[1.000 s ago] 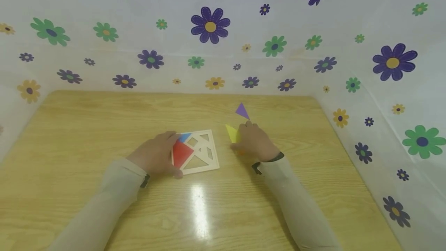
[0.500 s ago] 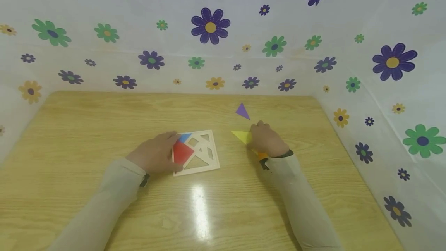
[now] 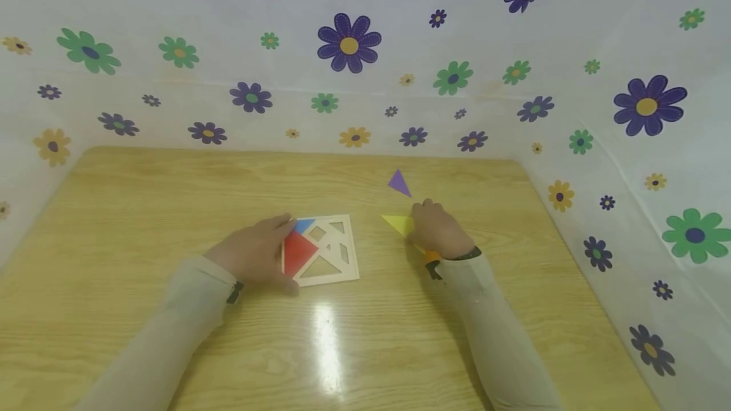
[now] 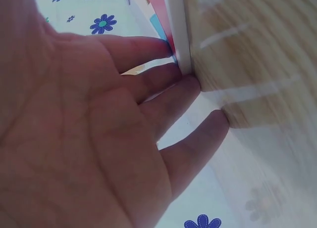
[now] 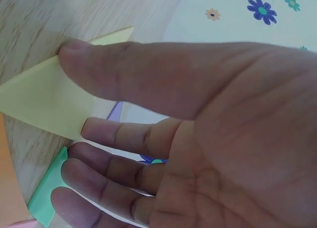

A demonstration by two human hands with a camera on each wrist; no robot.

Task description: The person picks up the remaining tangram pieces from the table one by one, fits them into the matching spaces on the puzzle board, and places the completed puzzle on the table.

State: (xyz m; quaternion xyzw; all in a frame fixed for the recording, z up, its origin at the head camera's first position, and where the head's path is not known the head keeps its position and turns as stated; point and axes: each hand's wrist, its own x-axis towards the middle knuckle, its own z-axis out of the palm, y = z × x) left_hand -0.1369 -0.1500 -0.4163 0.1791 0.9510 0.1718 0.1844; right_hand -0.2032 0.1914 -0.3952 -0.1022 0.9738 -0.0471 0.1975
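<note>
A white puzzle frame (image 3: pixel 342 265) lies on the wooden table (image 3: pixel 143 208), with a red triangle (image 3: pixel 297 252) and a blue piece (image 3: pixel 303 226) set in its left side. My left hand (image 3: pixel 282 252) rests with straight fingers (image 4: pixel 163 79) against the frame's left edge (image 4: pixel 178 40). Right of the frame, my right hand (image 3: pixel 419 221) pinches a yellow triangle (image 3: pixel 398 224). In the right wrist view my thumb (image 5: pixel 79 55) lies on the yellow triangle (image 5: pixel 39 99) and the other fingers touch its near edge.
A purple triangle (image 3: pixel 398 183) lies just behind the right hand. An orange piece (image 3: pixel 431 256) shows under the right wrist, beside a green piece (image 5: pixel 47 188). Flowered white walls (image 3: pixel 348 43) enclose the table at the back and both sides.
The right hand shifted right with the yellow triangle, which turned so its tip points left; the orange piece came into sight under the wrist. The left hand stayed put.
</note>
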